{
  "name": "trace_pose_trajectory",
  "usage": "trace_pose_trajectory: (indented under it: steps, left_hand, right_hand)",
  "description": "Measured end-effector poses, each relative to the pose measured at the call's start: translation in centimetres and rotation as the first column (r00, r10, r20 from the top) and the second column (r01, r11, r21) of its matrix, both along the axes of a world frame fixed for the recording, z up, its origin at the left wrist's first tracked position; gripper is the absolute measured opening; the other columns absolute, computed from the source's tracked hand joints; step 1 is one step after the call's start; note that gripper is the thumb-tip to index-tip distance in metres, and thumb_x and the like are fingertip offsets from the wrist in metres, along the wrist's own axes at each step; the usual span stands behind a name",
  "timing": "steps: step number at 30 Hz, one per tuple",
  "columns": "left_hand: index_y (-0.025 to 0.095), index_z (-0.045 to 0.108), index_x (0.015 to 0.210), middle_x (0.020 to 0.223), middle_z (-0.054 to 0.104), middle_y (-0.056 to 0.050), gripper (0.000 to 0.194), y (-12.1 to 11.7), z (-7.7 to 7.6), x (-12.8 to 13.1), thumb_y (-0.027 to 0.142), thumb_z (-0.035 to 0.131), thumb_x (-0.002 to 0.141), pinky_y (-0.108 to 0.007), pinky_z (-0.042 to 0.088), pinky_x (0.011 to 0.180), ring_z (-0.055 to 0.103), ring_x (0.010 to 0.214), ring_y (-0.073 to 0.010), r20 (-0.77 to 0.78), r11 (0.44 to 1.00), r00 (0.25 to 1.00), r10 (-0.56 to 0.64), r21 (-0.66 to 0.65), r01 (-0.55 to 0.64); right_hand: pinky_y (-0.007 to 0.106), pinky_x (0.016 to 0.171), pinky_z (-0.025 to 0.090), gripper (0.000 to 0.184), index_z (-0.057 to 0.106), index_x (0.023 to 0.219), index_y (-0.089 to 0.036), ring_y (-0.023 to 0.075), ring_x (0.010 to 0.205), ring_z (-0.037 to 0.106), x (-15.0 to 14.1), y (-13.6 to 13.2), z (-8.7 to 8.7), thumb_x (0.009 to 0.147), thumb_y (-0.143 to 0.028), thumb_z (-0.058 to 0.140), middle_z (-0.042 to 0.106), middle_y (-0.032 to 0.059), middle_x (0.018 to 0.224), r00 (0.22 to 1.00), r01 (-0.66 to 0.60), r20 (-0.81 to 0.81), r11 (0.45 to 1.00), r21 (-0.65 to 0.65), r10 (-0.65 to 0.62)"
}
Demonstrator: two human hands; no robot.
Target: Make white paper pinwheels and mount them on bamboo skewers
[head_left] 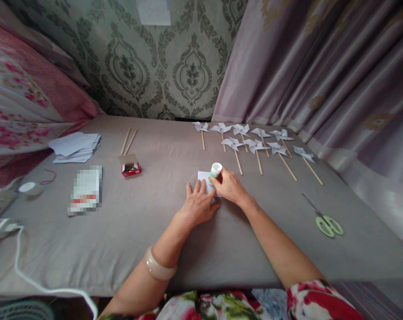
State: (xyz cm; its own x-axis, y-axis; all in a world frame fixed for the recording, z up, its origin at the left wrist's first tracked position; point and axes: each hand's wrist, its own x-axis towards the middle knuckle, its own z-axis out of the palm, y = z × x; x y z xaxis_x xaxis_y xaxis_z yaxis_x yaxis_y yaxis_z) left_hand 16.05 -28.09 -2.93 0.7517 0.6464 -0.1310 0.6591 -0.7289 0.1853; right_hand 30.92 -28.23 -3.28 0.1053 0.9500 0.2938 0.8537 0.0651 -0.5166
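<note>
A small piece of white paper (203,175) lies on the grey cloth in front of me. My left hand (199,204) rests flat on it with the fingers spread. In my right hand (231,186) is a white and green glue stick (216,170), gripped near its lower part. It stands nearly upright over the paper, its lower end hidden by my fingers, so I cannot tell whether it touches the sheet.
Several paper pinwheels (254,146) on wooden sticks lie at the back right. Green-handled scissors (324,222) are at the right. To the left are a red box (131,169) of small metal pieces, two sticks (130,141), stacked paper (76,149), a blurred packet (85,191) and a white cable (37,280).
</note>
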Motion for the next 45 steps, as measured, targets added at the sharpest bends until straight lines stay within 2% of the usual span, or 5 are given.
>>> trace_pose_trajectory:
  steps: [7, 13, 23, 34, 45]
  left_hand:
    - [0.017, 0.042, 0.133, 0.147, 0.029, -0.024, 0.054, 0.0, -0.3, 0.1, 0.047, 0.042, 0.089, -0.067, 0.019, 0.103, 0.023, 0.137, -0.0408, 0.016, 1.000, 1.000, 0.005, 0.002, -0.005]
    - [0.018, 0.036, 0.138, 0.148, 0.029, -0.021, 0.058, 0.0, -0.5, 0.1, 0.047, 0.042, 0.089, -0.066, 0.018, 0.104, 0.022, 0.138, -0.0391, 0.015, 1.000, 1.000, 0.002, 0.007, -0.002]
    - [0.019, 0.044, 0.131, 0.148, 0.029, -0.022, 0.050, 0.0, -0.5, -0.1, 0.047, 0.042, 0.089, -0.067, 0.018, 0.104, 0.023, 0.137, -0.0395, 0.034, 1.000, 0.999, 0.005, -0.004, -0.005]
    - [0.018, 0.045, 0.128, 0.147, 0.030, -0.021, 0.049, 0.0, -0.3, 0.0, 0.047, 0.041, 0.089, -0.066, 0.017, 0.104, 0.023, 0.137, -0.0395, 0.016, 1.000, 1.000, 0.009, -0.001, -0.009]
    - [0.017, 0.044, 0.129, 0.146, 0.031, -0.023, 0.050, -0.1, 0.0, 0.0, 0.046, 0.042, 0.089, -0.067, 0.018, 0.103, 0.024, 0.136, -0.0405, 0.021, 1.000, 1.000, -0.003, 0.005, 0.003]
  right_hand:
    - [0.028, 0.063, 0.041, 0.012, 0.053, 0.089, -0.018, 0.0206, 0.070, 0.061, 0.2, -0.8, 0.8, 0.081, -0.026, 0.055, 0.066, 0.0076, 0.077, 0.997, 0.002, 0.075, 0.999, -0.055, 0.002]
    - [0.027, 0.065, 0.042, 0.012, 0.053, 0.090, -0.018, 0.0187, 0.071, 0.061, -0.4, 0.0, 0.5, 0.081, -0.026, 0.055, 0.065, 0.0065, 0.078, 0.999, -0.047, 0.012, 0.999, -0.026, 0.047]
    - [0.026, 0.062, 0.040, 0.012, 0.054, 0.089, -0.017, 0.0189, 0.069, 0.062, 1.3, -1.2, 1.6, 0.081, -0.025, 0.056, 0.066, 0.0068, 0.075, 0.996, -0.045, 0.074, 0.992, -0.119, 0.054]
    - [0.026, 0.064, 0.043, 0.018, 0.055, 0.094, -0.016, 0.0194, 0.072, 0.063, 0.5, 0.2, -0.5, 0.082, -0.030, 0.054, 0.067, 0.0078, 0.079, 0.997, -0.011, -0.072, 1.000, 0.011, 0.012]
    - [0.026, 0.062, 0.042, 0.015, 0.054, 0.092, -0.018, 0.0175, 0.066, 0.061, 0.6, 0.0, 0.2, 0.081, -0.028, 0.055, 0.066, 0.0054, 0.076, 0.998, -0.049, -0.039, 0.999, -0.018, 0.049]
